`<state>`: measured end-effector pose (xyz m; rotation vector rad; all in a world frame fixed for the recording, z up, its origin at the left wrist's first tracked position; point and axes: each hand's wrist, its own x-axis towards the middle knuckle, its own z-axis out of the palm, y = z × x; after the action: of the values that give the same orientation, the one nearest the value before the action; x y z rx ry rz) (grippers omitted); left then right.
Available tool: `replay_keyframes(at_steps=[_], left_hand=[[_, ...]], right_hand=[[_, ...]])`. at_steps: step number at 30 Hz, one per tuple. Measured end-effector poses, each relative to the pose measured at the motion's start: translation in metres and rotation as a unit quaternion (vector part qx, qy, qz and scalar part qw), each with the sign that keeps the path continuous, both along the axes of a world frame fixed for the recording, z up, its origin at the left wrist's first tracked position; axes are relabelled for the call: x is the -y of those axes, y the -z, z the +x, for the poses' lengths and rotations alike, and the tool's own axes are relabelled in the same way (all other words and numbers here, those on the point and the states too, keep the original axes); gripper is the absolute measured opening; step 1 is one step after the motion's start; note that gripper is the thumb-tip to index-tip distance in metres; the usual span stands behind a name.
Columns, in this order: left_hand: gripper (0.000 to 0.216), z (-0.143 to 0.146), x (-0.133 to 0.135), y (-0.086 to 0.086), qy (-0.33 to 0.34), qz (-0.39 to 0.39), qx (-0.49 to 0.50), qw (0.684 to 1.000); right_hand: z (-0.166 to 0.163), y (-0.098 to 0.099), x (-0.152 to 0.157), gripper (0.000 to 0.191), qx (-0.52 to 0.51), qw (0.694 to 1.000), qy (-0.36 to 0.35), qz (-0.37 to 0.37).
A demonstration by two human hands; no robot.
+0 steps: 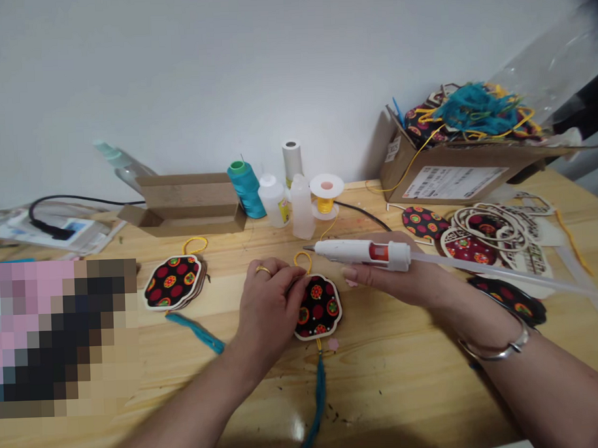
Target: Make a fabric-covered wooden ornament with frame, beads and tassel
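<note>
Left hand (267, 310) curled down, grip closed on a black floral fabric ornament (317, 308) flat on the wooden bench (393, 390); yellow cord loop (303, 262) at its top edge, teal tassel (318, 393) below. Right hand (394, 279) just beside, grip closed around a white hot glue gun (361, 253).

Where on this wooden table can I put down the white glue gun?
Bare wood lies right of the teal thread tassel, below the right hand. A smaller patch lies below the clear plastic bottle, above the left hand. Crowded: the right end, with black fabric ornaments.
</note>
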<state>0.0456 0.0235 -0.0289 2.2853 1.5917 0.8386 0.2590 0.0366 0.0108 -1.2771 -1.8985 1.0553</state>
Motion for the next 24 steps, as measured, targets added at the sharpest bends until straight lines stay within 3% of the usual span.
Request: replay_keyframes(at_steps=[24], left_hand=[[0.016,0.0017,-0.0013,0.0014,-0.005,-0.011,-0.021,1.000]], right_hand=[[-0.0005,0.0000,-0.0007,0.036,0.019,1.000,-0.014,0.018]])
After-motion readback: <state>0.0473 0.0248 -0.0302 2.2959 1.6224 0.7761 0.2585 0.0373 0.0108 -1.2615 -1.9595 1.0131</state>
